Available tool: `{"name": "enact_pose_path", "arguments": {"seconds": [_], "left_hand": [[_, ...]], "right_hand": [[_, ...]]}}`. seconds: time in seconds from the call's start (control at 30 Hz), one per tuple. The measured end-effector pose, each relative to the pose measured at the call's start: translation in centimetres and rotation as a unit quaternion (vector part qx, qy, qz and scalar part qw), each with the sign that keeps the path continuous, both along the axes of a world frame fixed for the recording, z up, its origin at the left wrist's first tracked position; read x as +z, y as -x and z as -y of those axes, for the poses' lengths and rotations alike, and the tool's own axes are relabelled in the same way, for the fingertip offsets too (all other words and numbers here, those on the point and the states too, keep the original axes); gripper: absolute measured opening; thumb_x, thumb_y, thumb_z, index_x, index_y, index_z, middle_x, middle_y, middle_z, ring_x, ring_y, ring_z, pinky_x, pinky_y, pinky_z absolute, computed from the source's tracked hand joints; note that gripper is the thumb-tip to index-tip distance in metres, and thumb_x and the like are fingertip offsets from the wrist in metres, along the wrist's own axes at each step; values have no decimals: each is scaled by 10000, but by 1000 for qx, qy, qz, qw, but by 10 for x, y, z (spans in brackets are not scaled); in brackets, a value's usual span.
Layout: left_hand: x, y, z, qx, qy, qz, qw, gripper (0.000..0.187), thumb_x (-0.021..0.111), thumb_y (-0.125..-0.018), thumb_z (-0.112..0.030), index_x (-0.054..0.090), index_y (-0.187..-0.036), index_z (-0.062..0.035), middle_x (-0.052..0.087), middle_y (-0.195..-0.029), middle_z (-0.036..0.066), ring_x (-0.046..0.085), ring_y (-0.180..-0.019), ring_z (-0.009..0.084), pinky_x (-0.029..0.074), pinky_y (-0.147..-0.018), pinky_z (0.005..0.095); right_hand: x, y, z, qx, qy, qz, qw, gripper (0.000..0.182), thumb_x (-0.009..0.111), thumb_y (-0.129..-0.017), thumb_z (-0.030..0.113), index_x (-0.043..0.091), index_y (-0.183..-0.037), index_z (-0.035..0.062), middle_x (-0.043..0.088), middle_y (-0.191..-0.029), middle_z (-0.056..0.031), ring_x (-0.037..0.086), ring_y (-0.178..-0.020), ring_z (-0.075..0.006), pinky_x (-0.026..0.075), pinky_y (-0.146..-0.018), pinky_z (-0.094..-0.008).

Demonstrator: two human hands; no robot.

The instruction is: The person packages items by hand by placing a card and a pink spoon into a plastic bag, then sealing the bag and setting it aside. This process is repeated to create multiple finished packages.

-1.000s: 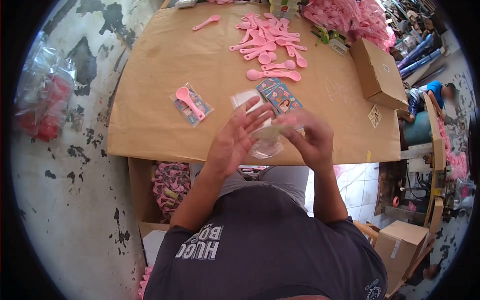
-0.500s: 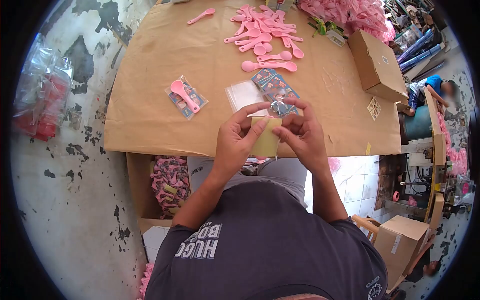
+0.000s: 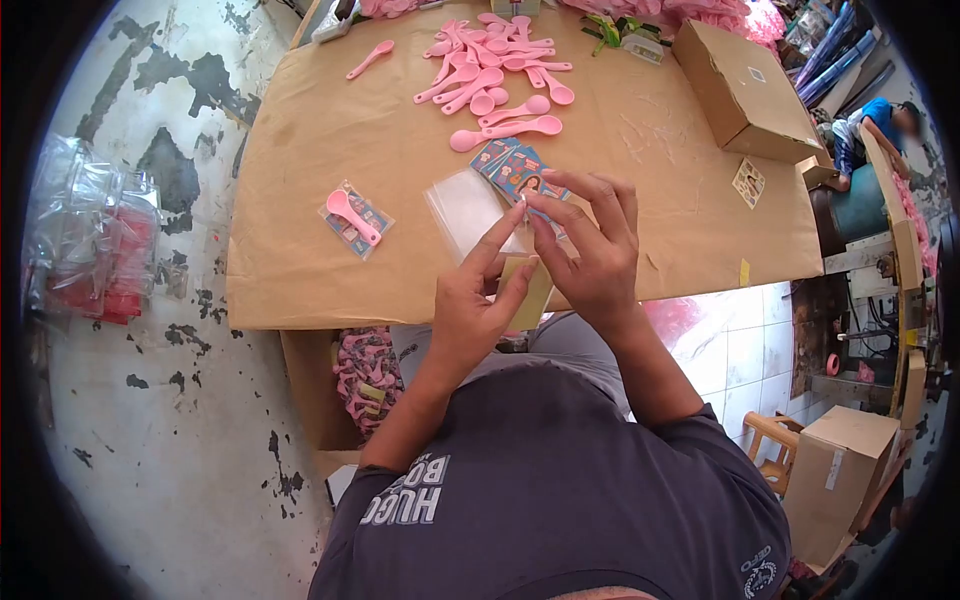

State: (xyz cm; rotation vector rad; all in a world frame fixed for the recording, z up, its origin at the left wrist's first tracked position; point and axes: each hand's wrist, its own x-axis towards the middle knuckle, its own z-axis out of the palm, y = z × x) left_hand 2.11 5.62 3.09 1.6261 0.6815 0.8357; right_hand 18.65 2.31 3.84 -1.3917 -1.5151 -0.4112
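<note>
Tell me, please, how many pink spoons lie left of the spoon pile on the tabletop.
2: a lone spoon farther back, and another spoon nearer, on a card packet.

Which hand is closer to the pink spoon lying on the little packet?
Left. The left hand is to the right of the pink spoon and lower in the picture; the right hand is farther right, past the left hand.
</note>
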Motion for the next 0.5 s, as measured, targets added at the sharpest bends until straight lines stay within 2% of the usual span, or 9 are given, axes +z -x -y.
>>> {"name": "enact_pose_path", "arguments": {"seconds": [0.1,0.2,0.3,0.33,0.37,0.4,0.43,0.5], "left_hand": [[2,0,-1,-22,-13,-23,999,622,659,-955,-61,456,-1541,-110,710,-756,79,582,-684,30,484,-643,238],[2,1,-2,-46,-40,-31,998,632,656,-950,-56,445,-1544,-102,710,-761,94,606,-681,45,497,-657,254],[-5,5,-4,-73,-47,-50,995,631,649,-955,-60,434,-1547,-97,732,-792,88,628,-666,52,508,-612,248],[-4,8,-4,-71,-45,-48,995,631,649,-955,-60,434,-1547,-97,732,-792,88,628,-666,52,508,-612,248],[3,10,-4,-80,16,-48,995,619,637,-975,-41,412,-1551,-70,748,-898,109,646,-784,61,511,-700,232],[6,12,-5,-89,76,-47,992,608,624,-994,-21,389,-1554,-42,764,-1003,130,664,-902,71,514,-788,215],[5,13,-5,-87,76,-43,992,608,624,-994,-21,389,-1554,-42,764,-1003,130,664,-902,71,514,-788,215],[2,12,-5,-30,106,38,993,575,641,-982,-96,457,-1526,-109,746,-826,36,602,-619,25,462,-468,204]], "right_hand": [[-3,-3,2,-11,-7,23,1000,270,793,-742,45,737,-1004,78,682,-1160,-43,596,-1019,-282,493,-866,-411],[-1,-4,1,-5,1,18,1000,247,772,-752,-3,737,-992,44,704,-1095,-73,612,-998,-285,512,-848,-393],[-1,-9,-3,17,5,-15,1000,212,757,-767,-23,714,-968,28,701,-1076,-91,632,-1004,-278,519,-853,-378],[0,-10,-3,32,14,-92,995,214,753,-767,-19,709,-967,41,697,-1072,-87,631,-996,-282,515,-841,-375],[1,-12,-3,46,22,-169,984,216,749,-766,-16,705,-966,54,693,-1068,-83,630,-988,-287,512,-830,-371],[4,-14,-2,49,23,-166,985,216,749,-766,-16,705,-966,54,693,-1068,-83,630,-988,-287,512,-830,-371],[8,-17,0,53,33,-150,987,212,744,-773,-15,706,-971,53,693,-1082,-94,628,-1003,-289,511,-841,-376],[12,-15,2,58,45,-131,989,208,740,-781,-14,707,-975,52,692,-1096,-105,627,-1017,-291,510,-852,-381]]}}
